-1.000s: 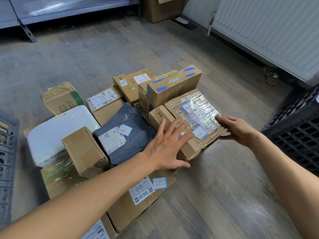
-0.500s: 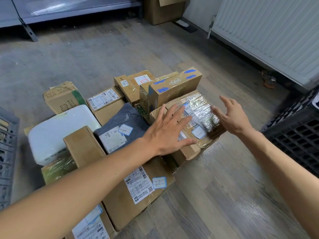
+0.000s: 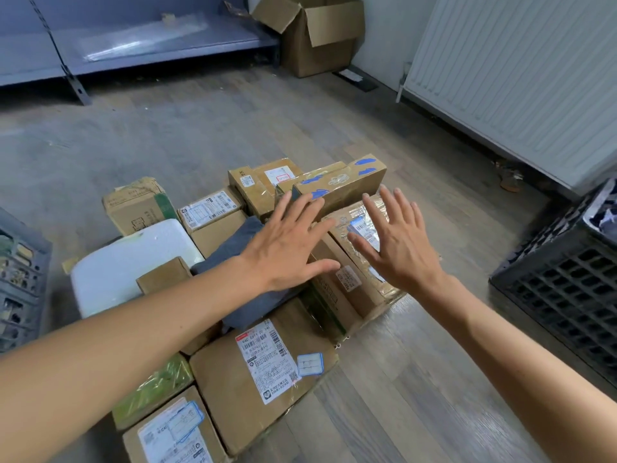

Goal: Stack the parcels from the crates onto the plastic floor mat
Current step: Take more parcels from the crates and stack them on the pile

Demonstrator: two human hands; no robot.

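A pile of parcels lies on the floor in the middle of the view. Among them are a tape-wrapped cardboard parcel, a box with blue marks, a grey mailer bag, a white foam box and a large labelled carton. My left hand hovers over the pile with fingers spread and holds nothing. Over the tape-wrapped parcel my right hand is also flat and spread, empty. The floor mat under the pile is not discernible.
A black plastic crate stands at the right edge and a grey crate at the left edge. Further back are a grey shelf, an open cardboard box and a white ribbed panel along the right wall.
My right hand has let go of the tape-wrapped parcel's edge and lifted above it. My left hand has risen off the pile. The view has tilted up.
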